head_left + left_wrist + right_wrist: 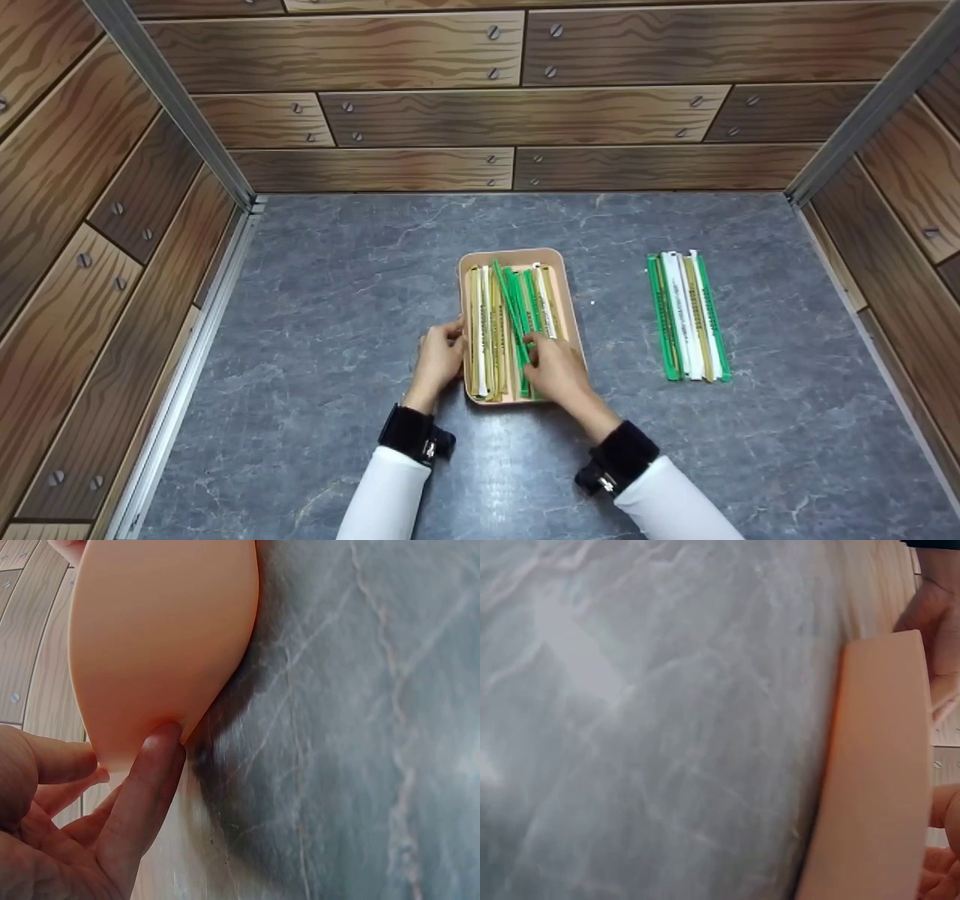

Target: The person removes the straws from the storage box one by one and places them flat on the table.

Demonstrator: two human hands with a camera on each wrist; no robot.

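Observation:
A peach tray (568,315) holds long, thin printed sticks that look like wrapped straws. Brown and white straws (484,330) lie on its left side, with green, white and brown ones to the right. My left hand (439,356) holds the tray at its left wall; in the left wrist view its fingertips (161,741) touch the outer wall near the base, with the thumb up by the rim. Over the tray's right half, my right hand (555,367) pinches a slanted green straw (510,300). The tray's wall (877,765) hides the straws in the right wrist view.
To the right of the tray, a row of green, white and brown straws (686,315) lies side by side on the grey marbled table (337,262). Wood-patterned walls (420,116) enclose the back and both sides.

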